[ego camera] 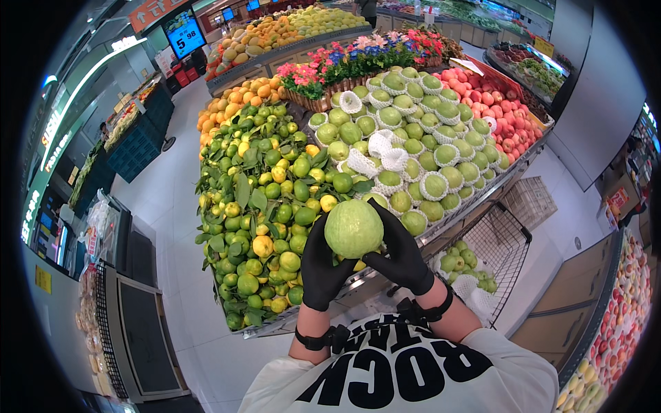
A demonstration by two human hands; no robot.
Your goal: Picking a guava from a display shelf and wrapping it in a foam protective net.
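Note:
Both of my hands wear black gloves and hold one large green guava (354, 229) between them, raised over the front edge of a fruit stand. My left hand (324, 268) cups its left side, while my right hand (403, 253) grips it from the right with the thumb low. Behind the held fruit lies a heap of guavas (413, 131), many wrapped in white foam nets. Some foam nets (381, 155) lie bunched on that heap. Green and yellow citrus fruits (263, 206) with leaves are piled at the left.
A wire shopping cart (508, 258) with guavas (461, 260) and loose foam nets (472, 297) stands at the right, beside a crate (532, 201). Pink apples (493, 106), oranges (242, 98) and a flower planter (356, 62) border the heap. Another fruit stand (578, 310) is at the lower right.

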